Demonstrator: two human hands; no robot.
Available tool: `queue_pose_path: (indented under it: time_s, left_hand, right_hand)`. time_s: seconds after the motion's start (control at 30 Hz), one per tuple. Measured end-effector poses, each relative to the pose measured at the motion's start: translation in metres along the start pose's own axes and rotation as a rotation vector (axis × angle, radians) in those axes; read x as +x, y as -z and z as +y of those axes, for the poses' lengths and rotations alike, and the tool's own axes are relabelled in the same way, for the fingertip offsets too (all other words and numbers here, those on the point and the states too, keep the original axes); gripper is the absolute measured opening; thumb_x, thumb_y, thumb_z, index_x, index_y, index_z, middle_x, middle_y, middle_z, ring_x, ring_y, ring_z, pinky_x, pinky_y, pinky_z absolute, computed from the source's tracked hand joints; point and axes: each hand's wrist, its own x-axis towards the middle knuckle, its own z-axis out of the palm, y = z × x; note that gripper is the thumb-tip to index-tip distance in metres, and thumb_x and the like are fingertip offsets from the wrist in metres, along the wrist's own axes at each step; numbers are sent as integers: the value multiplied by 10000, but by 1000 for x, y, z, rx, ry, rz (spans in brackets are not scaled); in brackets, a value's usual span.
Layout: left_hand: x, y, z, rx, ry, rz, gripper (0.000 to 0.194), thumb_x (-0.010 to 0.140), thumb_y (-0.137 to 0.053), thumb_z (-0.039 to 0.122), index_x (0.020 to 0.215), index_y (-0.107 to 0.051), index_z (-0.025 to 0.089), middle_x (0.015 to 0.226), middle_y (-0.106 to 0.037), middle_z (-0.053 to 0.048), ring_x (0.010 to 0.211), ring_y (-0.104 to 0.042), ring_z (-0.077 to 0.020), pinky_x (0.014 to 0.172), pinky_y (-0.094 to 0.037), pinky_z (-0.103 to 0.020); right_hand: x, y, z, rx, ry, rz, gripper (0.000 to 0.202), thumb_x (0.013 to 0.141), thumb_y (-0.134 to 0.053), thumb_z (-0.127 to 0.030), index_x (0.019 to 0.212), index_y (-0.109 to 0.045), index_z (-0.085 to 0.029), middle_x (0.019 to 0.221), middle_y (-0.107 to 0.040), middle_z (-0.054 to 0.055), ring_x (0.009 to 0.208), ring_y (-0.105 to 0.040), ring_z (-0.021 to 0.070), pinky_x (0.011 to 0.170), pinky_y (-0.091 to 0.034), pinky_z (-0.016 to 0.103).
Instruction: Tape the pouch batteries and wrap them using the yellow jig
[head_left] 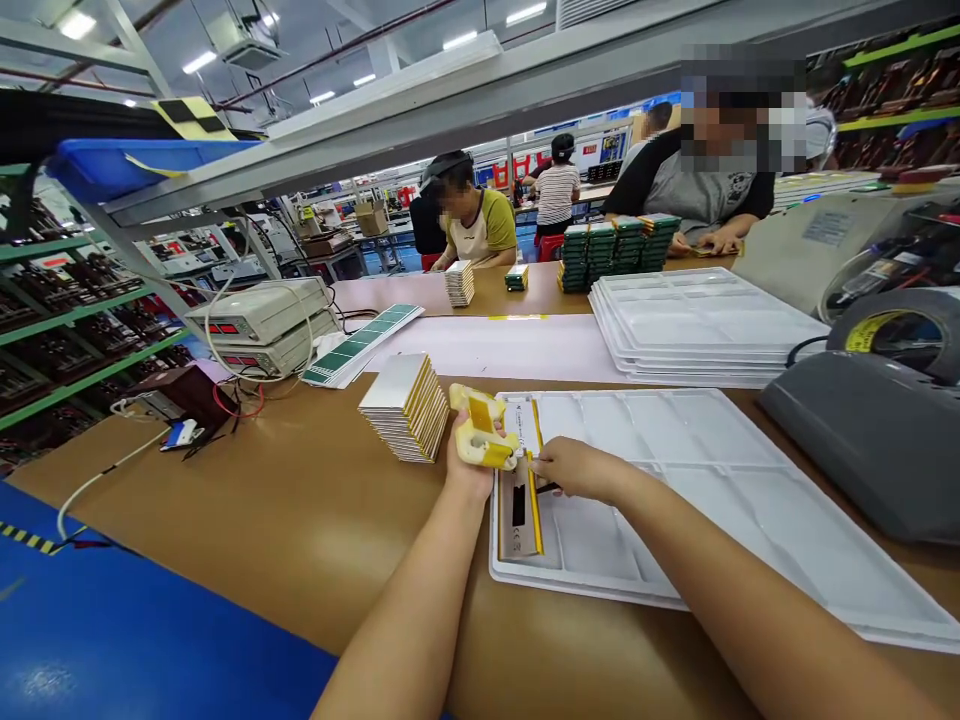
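My left hand is wrapped around a pale yellow moulded block with an orange-yellow patch on it, held over the left edge of a white compartment tray. My right hand is closed beside it, with a thin dark tool showing under the fingers; its kind cannot be made out. Just below both hands, a flat silver pack with yellow tape edges and a black mark lies in a left compartment. Another flat labelled pack lies behind it, partly covered by the block.
A stack of flat silver packs stands left of the tray. Piled white trays and a grey machine are to the right. Stacked instruments with cables stand at left. People sit across the bench, near green stacks.
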Motion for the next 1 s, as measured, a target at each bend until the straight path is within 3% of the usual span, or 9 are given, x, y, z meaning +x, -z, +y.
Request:
queue_pose_path:
  time_s: [0.13,0.27,0.37,0.43,0.57,0.7,0.87,1.0]
  left_hand:
    - [-1,-2,1,-17,5,2,279,724,-494,392,791,-572,133,569,-555,-30,511,-536,-144,535,-444,-276]
    - [-2,-3,6,-9,-25,-14,267,724,-499,381,799,-572,136,596,-564,-39,529,-540,-144,532,-444,-273]
    - [-2,-2,12,-9,-41,-28,273,717,-504,394,802,-575,144,597,-562,-34,533,-541,-149,531,-446,-285]
    - [-5,-4,14,-20,-21,-74,284,721,-500,400,827,-581,150,602,-567,-34,544,-545,-156,542,-449,-298]
    - [-20,-19,9,-47,198,-279,348,743,-475,402,953,-575,143,769,-619,-76,696,-584,-188,646,-458,-326]
    - [-33,-33,-4,4,398,-337,496,734,-448,505,1085,-525,163,950,-618,-110,823,-586,-256,696,-450,-402]
    - [-33,-31,-14,-29,457,-310,515,722,-453,536,1074,-527,168,961,-619,-102,857,-583,-246,753,-437,-389]
    - [-30,-28,-11,-52,400,-313,521,718,-446,552,1056,-536,166,905,-625,-95,850,-582,-242,745,-441,-386]
  right_hand:
    - [-3,-14,-11,198,-51,-62,227,807,-368,-346,758,-482,-156,591,-508,13,432,-420,78,386,-313,195]
    - [-1,-18,-10,325,-26,-73,89,768,-425,-223,760,-482,-156,534,-449,-33,410,-378,57,385,-301,178]
    - [0,0,5,338,-29,4,68,746,-434,-157,735,-498,-137,552,-474,-17,444,-407,62,409,-326,177]
    - [-3,19,16,378,0,132,101,759,-417,-161,746,-513,-132,612,-518,9,490,-438,72,432,-344,178]
    - [-18,51,24,547,105,381,199,806,-365,-237,880,-516,-132,643,-539,23,528,-463,88,448,-351,184]
    - [-19,49,18,645,171,416,203,800,-383,-242,883,-514,-110,654,-549,24,516,-463,83,453,-348,189]
    - [-6,30,10,428,127,295,151,781,-420,-266,753,-509,-147,700,-591,24,548,-509,93,470,-350,195]
    - [-13,28,3,-14,-25,523,269,794,-395,-412,707,-511,-186,700,-608,18,589,-535,129,462,-290,225]
